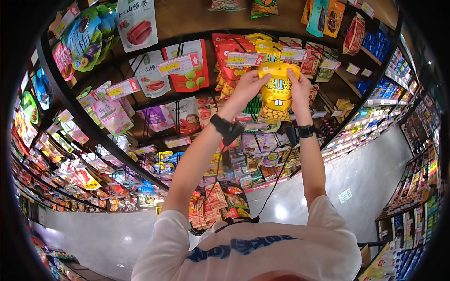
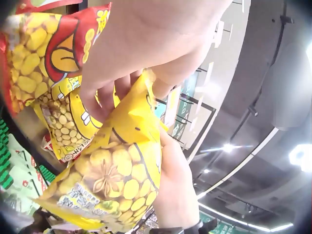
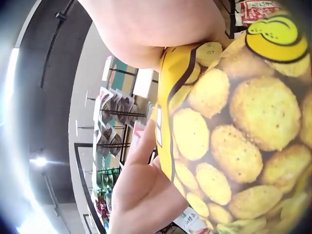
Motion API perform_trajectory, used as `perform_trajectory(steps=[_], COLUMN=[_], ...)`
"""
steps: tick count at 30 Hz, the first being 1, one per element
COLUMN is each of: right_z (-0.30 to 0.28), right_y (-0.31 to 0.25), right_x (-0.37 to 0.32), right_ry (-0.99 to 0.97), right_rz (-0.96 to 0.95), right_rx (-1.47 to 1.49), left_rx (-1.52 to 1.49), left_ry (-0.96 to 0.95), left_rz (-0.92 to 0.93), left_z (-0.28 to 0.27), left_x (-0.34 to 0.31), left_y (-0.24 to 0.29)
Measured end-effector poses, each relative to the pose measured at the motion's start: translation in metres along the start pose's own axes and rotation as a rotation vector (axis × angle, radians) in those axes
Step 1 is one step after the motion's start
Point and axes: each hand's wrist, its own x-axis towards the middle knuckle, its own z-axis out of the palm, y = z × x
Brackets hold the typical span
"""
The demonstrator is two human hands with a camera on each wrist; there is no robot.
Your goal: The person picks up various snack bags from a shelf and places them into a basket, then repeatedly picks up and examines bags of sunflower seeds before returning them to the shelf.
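Both hands hold up a yellow snack bag [image 1: 276, 96] with a smiling face and round pieces printed on it, in front of the hanging racks. The left hand [image 1: 249, 86] pinches its upper left corner, thumb on the front. At the upper right edge the right hand [image 1: 301, 91] grips it, thumb on the front too. The left wrist view shows the bag [image 2: 117, 170] tilted, with the left hand [image 2: 141, 44] at its top and the right hand [image 2: 175, 180] behind its edge. Close up in the right wrist view, the bag [image 3: 234, 136] hides the right fingertips.
Red snack bags [image 1: 233, 58] and more yellow ones hang just behind the hands, beside price tags [image 1: 178, 64]. Below the arms is a basket of packets [image 1: 215, 199]. Black rack bars [image 1: 101, 136] run at the left, and shelves [image 1: 412, 182] line the right.
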Motion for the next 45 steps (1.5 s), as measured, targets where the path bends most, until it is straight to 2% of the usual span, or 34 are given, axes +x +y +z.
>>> perform_trajectory(steps=[1, 4, 6, 12, 15, 18, 25, 28, 31, 32, 34, 37, 38, 39, 42, 45], right_z=[-0.004, -0.01, -0.01, -0.018, -0.014, -0.012, -0.021, -0.024, -0.02, -0.018, -0.014, -0.012, -0.014, -0.015, -0.014, -0.014], right_y=[0.005, 0.011, 0.011, 0.021, 0.019, 0.022, 0.023, 0.024, 0.019, 0.017, 0.015, 0.01, 0.01, 0.01, 0.008, -0.01], right_x=[0.01, 0.025, 0.034, 0.051, 0.06, 0.065, 0.071, 0.073, 0.069, 0.066, 0.066, 0.064, 0.067, 0.07, 0.064, 0.049], right_ry=[0.004, 0.001, 0.04, -0.028, -0.017, 0.007, -0.004, -0.003, 0.019, 0.029, 0.049, 0.063, 0.059, 0.054, 0.06, 0.084], right_rz=[0.012, 0.009, -0.034, -0.12, -0.14, -0.135, -0.165, -0.2, -0.229, -0.239, -0.267, -0.257, -0.301, -0.344, -0.554, -0.728], right_rx=[0.049, 0.191, 0.228, 0.22, 0.188, 0.185, 0.131, 0.07, -0.008, -0.034, -0.037, -0.027, -0.085, -0.144, -0.192, -0.311], left_rx=[-0.01, 0.058, 0.008, 0.033, -0.079, -0.065, -0.003, 0.214, 0.406, 0.334, 0.195, 0.338, 0.41, 0.47, 0.441, 0.43], left_ry=[-0.001, 0.155, 0.149, 0.264, 0.308, 0.297, 0.176, 0.316, 0.452, 0.448, 0.435, 0.523, 0.552, 0.624, 0.592, 0.579], left_rz=[0.005, 0.172, 0.235, 0.345, 0.42, 0.332, 0.321, 0.256, 0.356, 0.342, 0.312, 0.38, 0.396, 0.489, 0.392, 0.461], left_z=[0.005, 0.023, 0.029, 0.04, 0.045, 0.045, 0.034, 0.036, 0.036, 0.038, 0.046, 0.046, 0.045, 0.047, 0.051, 0.053], left_x=[0.01, 0.027, 0.042, 0.067, 0.074, 0.075, 0.097, 0.086, 0.093, 0.094, 0.082, 0.094, 0.096, 0.097, 0.089, 0.083], left_y=[-0.002, -0.004, -0.012, -0.022, -0.024, -0.016, -0.044, -0.039, -0.049, -0.052, -0.026, -0.032, -0.032, -0.03, -0.024, -0.014])
